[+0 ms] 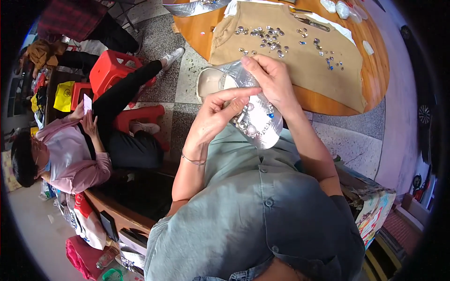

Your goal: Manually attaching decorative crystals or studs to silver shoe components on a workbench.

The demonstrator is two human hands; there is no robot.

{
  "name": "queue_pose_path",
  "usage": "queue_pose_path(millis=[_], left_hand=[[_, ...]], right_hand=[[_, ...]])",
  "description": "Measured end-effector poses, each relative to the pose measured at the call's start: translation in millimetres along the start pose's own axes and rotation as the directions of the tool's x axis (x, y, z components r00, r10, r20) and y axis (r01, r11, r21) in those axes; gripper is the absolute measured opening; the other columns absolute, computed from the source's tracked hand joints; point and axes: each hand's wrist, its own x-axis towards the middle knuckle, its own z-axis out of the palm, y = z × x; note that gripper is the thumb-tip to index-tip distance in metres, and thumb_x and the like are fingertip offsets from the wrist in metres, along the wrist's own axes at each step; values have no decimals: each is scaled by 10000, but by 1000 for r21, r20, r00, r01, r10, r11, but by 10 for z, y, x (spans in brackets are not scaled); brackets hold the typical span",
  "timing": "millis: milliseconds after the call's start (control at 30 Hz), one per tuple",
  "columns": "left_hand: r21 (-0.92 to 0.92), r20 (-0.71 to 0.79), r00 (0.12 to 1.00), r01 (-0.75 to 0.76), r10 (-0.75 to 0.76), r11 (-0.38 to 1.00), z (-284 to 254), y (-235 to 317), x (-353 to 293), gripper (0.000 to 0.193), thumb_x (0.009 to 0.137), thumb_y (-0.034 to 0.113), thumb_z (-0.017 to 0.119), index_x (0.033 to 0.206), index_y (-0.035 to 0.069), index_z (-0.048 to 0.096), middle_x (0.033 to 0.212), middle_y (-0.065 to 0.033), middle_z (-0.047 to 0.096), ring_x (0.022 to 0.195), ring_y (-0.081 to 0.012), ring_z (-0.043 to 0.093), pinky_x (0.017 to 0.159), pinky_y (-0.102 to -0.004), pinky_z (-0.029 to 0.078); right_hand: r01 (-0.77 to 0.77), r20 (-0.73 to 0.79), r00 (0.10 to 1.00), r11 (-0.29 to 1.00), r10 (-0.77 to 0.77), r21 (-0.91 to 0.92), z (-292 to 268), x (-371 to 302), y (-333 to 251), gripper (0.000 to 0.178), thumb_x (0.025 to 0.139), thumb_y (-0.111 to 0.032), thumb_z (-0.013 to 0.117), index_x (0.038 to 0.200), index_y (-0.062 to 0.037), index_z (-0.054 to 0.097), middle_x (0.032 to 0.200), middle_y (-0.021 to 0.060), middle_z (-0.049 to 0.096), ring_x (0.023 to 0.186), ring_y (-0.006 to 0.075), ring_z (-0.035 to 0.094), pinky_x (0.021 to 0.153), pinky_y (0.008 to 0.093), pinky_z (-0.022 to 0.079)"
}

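A shiny silver shoe-like piece (269,133) set with rhinestones and pearl-like beads is held over my lap. At its far left a cream rounded part (209,83) shows; whether it is one with the silver piece I cannot tell. My right hand (273,82) grips the upper right edge, thumb on top, fingers behind. My left hand (218,110) lies over the beaded surface, index finger stretched across and thumb tip down beside the stones. Anything between those fingertips is too small to make out. Glare whitens part of the silver.
On the round wooden table (375,89) lies tan cloth (300,86) with scattered rhinestones (269,37). Tweezers (314,24) and another silver piece (194,8) rest there too. At left a person (70,159) sits holding a phone (87,104), near red stools (110,72).
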Motion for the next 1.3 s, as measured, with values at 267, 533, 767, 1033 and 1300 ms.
queue_pose_path(millis=[267,533,767,1033,1300], left_hand=[[160,-150,988,-21,45,987,74,-54,-55,186,745,-70,659,914,3,632,847,-1,614,695,-47,533,615,-161,420],[228,-421,864,-194,276,954,-255,-7,-33,241,749,-69,649,967,28,622,706,72,542,502,24,375,441,-137,271],[61,-566,787,-258,246,964,-483,-51,-29,254,756,-89,615,986,19,605,795,14,571,680,-52,522,609,-173,422],[-8,-528,827,-231,193,973,-474,-50,-105,263,741,-92,610,983,11,599,824,-8,590,705,-60,537,656,-194,440],[-15,-544,818,-233,188,972,-523,-154,-85,252,745,-87,615,975,14,597,829,-8,591,713,-67,545,671,-193,443]], right_hand=[[75,5,997,979,-76,-188,89,-93,-222,187,882,-180,580,891,4,614,660,27,573,591,55,477,511,228,387],[150,-87,898,484,-432,-862,-753,-280,-379,105,852,-125,563,905,-52,616,851,136,538,821,313,516,716,390,427],[38,-225,866,508,-446,-860,-1040,-492,-330,152,865,-88,557,1006,-42,593,878,95,549,832,218,544,745,306,439],[16,-48,998,981,-26,-194,-524,-69,-243,235,922,-113,504,1131,-6,500,1017,71,554,909,153,566,801,248,453],[-220,65,974,836,217,503,-292,1055,-317,438,933,-368,464,1130,22,482,1101,106,542,1073,221,514,972,346,403]])
